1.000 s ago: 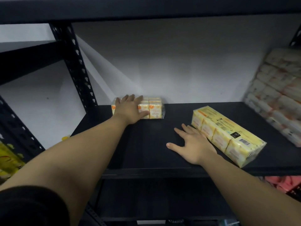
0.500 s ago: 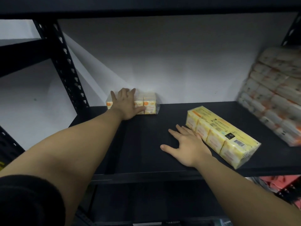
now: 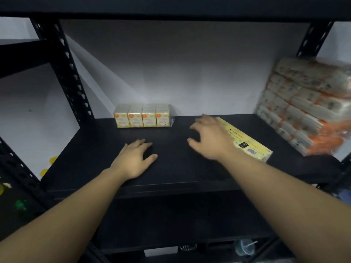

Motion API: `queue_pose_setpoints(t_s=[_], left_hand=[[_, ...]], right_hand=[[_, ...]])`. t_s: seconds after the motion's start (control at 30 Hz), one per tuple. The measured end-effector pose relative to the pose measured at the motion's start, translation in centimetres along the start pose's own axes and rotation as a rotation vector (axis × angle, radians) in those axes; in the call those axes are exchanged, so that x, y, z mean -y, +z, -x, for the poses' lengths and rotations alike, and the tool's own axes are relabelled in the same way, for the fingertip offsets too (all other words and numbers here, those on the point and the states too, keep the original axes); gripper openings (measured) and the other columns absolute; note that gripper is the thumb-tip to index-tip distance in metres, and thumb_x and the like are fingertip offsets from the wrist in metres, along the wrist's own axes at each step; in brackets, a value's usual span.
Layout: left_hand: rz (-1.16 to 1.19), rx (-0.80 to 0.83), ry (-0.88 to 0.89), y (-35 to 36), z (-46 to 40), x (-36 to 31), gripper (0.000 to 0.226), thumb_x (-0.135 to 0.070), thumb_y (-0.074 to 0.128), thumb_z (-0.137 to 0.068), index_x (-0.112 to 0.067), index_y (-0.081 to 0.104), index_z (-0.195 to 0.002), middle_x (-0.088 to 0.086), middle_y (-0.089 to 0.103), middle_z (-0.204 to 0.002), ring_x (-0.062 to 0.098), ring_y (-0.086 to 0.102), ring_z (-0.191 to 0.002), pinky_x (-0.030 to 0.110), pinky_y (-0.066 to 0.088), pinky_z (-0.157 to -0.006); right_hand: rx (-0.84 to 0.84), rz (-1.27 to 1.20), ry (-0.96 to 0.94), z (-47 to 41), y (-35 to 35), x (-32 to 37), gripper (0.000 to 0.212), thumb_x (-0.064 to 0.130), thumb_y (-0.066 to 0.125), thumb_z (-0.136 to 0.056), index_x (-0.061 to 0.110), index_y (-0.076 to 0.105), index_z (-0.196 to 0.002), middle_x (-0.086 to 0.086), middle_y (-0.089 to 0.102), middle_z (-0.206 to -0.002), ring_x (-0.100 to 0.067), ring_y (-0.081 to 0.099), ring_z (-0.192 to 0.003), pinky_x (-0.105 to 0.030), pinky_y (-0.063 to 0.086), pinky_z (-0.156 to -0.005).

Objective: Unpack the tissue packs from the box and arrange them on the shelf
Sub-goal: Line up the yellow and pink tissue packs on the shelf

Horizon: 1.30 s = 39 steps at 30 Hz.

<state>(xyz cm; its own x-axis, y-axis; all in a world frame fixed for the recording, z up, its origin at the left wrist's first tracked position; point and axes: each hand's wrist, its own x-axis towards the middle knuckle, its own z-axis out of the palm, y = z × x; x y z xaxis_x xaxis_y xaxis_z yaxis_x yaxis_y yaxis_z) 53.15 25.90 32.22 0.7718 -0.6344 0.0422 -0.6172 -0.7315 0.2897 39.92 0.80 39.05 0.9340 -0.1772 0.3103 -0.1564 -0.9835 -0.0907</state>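
A yellow tissue pack stands against the back wall on the black shelf, with nothing touching it. My left hand rests palm down on the shelf board in front of that pack, fingers relaxed. A second, longer yellow tissue pack lies flat and slanted at the right of the shelf. My right hand hovers over its left end, fingers spread and slightly bent, blurred by motion; I cannot tell whether it touches the pack. The box is out of sight.
A tall stack of orange-and-white tissue bundles leans at the shelf's right end. Black perforated uprights frame the left side, and a dark upper shelf runs overhead. A lower shelf sits below.
My left hand let go of the back pack and drew toward me onto the shelf board. My right hand lifted off the board and moved up over the slanted pack.
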Motion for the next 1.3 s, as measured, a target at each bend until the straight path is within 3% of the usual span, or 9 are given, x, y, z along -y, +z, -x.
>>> queue_pose_setpoints(t_s=[0.2,0.37,0.57,0.67,0.87,1.03,1.17,1.23,1.3], left_hand=[[-0.011,0.008,-0.008,0.1,2.1,-0.3,0.068,-0.065,0.036,-0.103,-0.031,0.03,-0.163,-0.002,0.019,-0.172,0.018,0.012,-0.159,0.046,0.006,-0.13],[0.002,0.019,-0.027,0.0,2.3,-0.4,0.068,-0.065,0.036,-0.103,-0.032,0.029,-0.163,-0.003,0.018,-0.173,0.017,0.011,-0.16,0.044,0.005,-0.13],[0.093,-0.009,-0.029,-0.4,2.6,-0.9,0.072,-0.071,0.036,-0.1,-0.033,0.033,-0.161,-0.002,0.029,-0.169,0.018,0.019,-0.158,0.048,0.009,-0.129],[0.276,-0.027,-0.03,-1.1,2.7,-2.1,0.069,-0.068,0.038,-0.101,-0.035,0.032,-0.161,-0.004,0.033,-0.167,0.019,0.026,-0.155,0.052,0.008,-0.129],[0.52,0.051,0.083,-1.2,2.2,-5.4,0.09,-0.085,0.044,-0.087,-0.039,0.027,-0.162,-0.009,0.04,-0.163,0.014,0.038,-0.149,0.044,0.033,-0.122],[0.601,0.109,0.089,-1.5,1.5,-7.5,0.079,-0.072,0.049,-0.093,-0.035,0.03,-0.16,-0.012,0.059,-0.139,0.01,0.058,-0.126,0.035,0.047,-0.108],[0.624,0.103,0.038,-2.0,0.7,-8.4,0.07,-0.073,0.039,-0.097,-0.031,0.044,-0.152,-0.01,0.062,-0.135,0.013,0.059,-0.124,0.032,0.044,-0.098],[0.605,0.113,0.01,-2.4,0.3,-9.0,0.068,-0.073,0.036,-0.099,-0.029,0.049,-0.149,-0.009,0.062,-0.135,0.015,0.058,-0.124,0.033,0.043,-0.095],[0.561,0.117,0.004,-2.6,0.0,-9.4,0.064,-0.07,0.04,-0.1,-0.028,0.052,-0.146,-0.009,0.063,-0.133,0.015,0.06,-0.121,0.033,0.044,-0.092]], right_hand=[[0.239,0.058,0.547,0.3,-2.0,-4.5,0.082,0.07,0.052,-0.089,0.018,0.037,-0.15,-0.014,0.052,-0.142,-0.038,0.052,-0.129,-0.051,0.046,-0.102],[0.13,0.082,0.353,2.0,-1.0,-2.9,0.076,0.075,0.05,-0.089,0.019,0.045,-0.141,-0.009,0.058,-0.128,-0.033,0.06,-0.114,-0.045,0.047,-0.089],[-0.031,0.081,0.091,4.0,0.1,1.0,0.076,0.072,0.028,-0.101,0.021,0.039,-0.155,-0.003,0.058,-0.141,-0.027,0.055,-0.125,-0.045,0.04,-0.103],[-0.136,0.061,-0.016,5.2,1.1,1.9,0.063,0.061,0.038,-0.104,0.021,0.046,-0.152,0.001,0.06,-0.141,-0.024,0.056,-0.123,-0.042,0.04,-0.103],[-0.288,-0.036,-0.104,7.7,2.2,1.9,0.057,0.06,0.069,-0.089,0.023,0.064,-0.132,0.006,0.067,-0.13,-0.019,0.062,-0.118,-0.04,0.047,-0.103],[-0.173,0.018,0.044,8.1,-0.1,-0.3,0.079,0.084,0.046,-0.085,0.026,0.062,-0.136,0.007,0.066,-0.135,-0.019,0.06,-0.124,-0.041,0.043,-0.106],[-0.033,0.062,0.293,8.0,-1.8,-3.1,0.086,0.086,0.018,-0.092,0.027,0.06,-0.137,0.001,0.066,-0.133,-0.023,0.058,-0.122,-0.046,0.043,-0.103],[0.074,-0.025,0.44,7.9,-2.1,-3.9,0.091,0.086,0.013,-0.09,0.025,0.052,-0.145,-0.006,0.062,-0.136,-0.028,0.057,-0.119,-0.047,0.048,-0.093],[0.154,-0.138,0.519,7.6,-2.0,-3.9,0.093,0.088,0.019,-0.089,0.023,0.044,-0.151,-0.009,0.059,-0.132,-0.025,0.057,-0.105,-0.037,0.048,-0.07]])
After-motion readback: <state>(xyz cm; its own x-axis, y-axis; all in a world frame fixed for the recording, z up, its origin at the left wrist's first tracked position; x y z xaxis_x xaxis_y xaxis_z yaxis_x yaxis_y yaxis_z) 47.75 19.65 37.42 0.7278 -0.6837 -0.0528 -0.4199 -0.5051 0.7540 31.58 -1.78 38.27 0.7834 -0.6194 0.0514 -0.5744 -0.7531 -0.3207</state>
